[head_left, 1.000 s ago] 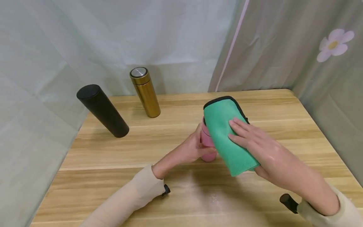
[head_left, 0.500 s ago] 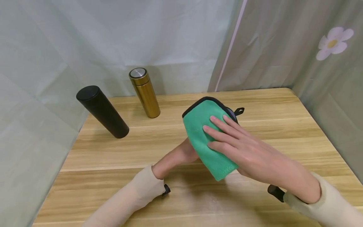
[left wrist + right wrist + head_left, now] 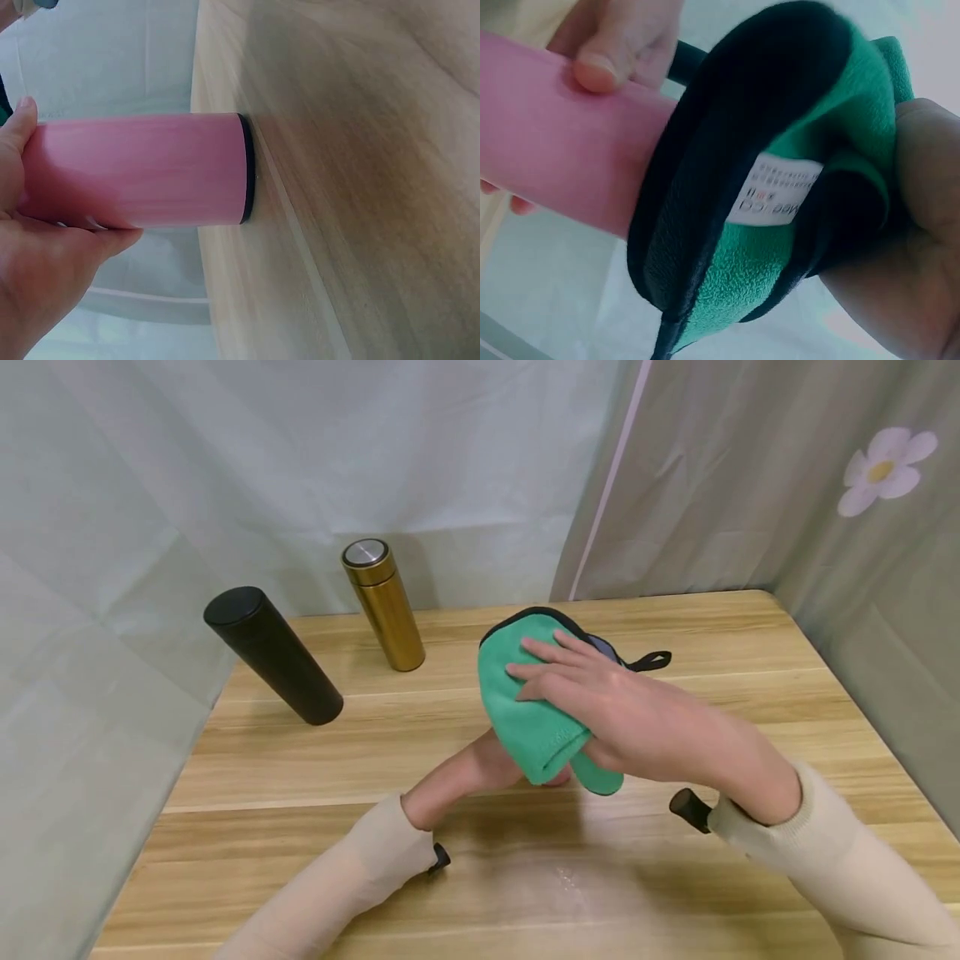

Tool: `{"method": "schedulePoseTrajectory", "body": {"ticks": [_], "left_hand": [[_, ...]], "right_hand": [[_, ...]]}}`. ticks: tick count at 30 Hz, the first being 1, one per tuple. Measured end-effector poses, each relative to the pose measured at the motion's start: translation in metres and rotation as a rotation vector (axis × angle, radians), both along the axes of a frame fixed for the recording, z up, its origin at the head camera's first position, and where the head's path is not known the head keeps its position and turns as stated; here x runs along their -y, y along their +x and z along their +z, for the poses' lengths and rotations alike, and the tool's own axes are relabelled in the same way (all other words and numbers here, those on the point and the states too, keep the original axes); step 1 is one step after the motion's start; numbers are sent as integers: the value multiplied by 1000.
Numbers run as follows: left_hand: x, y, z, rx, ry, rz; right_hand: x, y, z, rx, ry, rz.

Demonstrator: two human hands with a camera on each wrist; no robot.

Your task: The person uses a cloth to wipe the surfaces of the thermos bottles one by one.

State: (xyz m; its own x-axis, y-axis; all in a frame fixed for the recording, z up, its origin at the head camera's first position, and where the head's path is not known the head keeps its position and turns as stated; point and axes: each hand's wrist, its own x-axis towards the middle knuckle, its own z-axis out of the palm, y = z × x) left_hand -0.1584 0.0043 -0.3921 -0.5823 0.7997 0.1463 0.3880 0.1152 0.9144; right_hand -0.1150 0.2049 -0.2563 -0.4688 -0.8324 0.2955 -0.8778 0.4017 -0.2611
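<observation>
A pink tumbler [image 3: 142,172] with a black base stands upright on the wooden table, as the left wrist view shows. My left hand [image 3: 489,763] grips it round the side, fingers and thumb wrapped about the body. Over the tumbler's top lies a green microfiber cloth [image 3: 517,710] with black edging, a dark hanging loop and a white label [image 3: 776,187]. My right hand [image 3: 615,706] holds this folded cloth, fingers bent over its upper face and thumb below. The cloth hides the tumbler's top in the head view.
A gold thermos [image 3: 386,614] with a silver-topped lid and a black bottle [image 3: 276,656] stand upright at the back left of the table [image 3: 300,860]. Curtains [image 3: 480,485] hang behind and at both sides. Small wet-looking spots [image 3: 567,881] show near the front.
My right hand has moved left with the cloth, from the tumbler's right side to over its top. The cloth has bent and its loop now sticks out rightward. My left hand has stayed in place.
</observation>
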Motion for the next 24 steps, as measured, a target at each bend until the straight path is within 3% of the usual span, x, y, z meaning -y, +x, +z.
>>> {"method": "schedulePoseTrajectory", "body": {"ticks": [5, 11, 16, 24], "left_hand": [[-2, 0, 0, 9, 100, -11], [-5, 1, 2, 79, 80, 59], [-5, 2, 2, 45, 29, 136], [-7, 0, 1, 46, 35, 141]], "right_hand": [[1, -15, 7, 84, -15, -64], [-17, -30, 7, 186, -94, -124], [-37, -32, -3, 160, -154, -146], [-55, -22, -22, 135, -239, -160]]}}
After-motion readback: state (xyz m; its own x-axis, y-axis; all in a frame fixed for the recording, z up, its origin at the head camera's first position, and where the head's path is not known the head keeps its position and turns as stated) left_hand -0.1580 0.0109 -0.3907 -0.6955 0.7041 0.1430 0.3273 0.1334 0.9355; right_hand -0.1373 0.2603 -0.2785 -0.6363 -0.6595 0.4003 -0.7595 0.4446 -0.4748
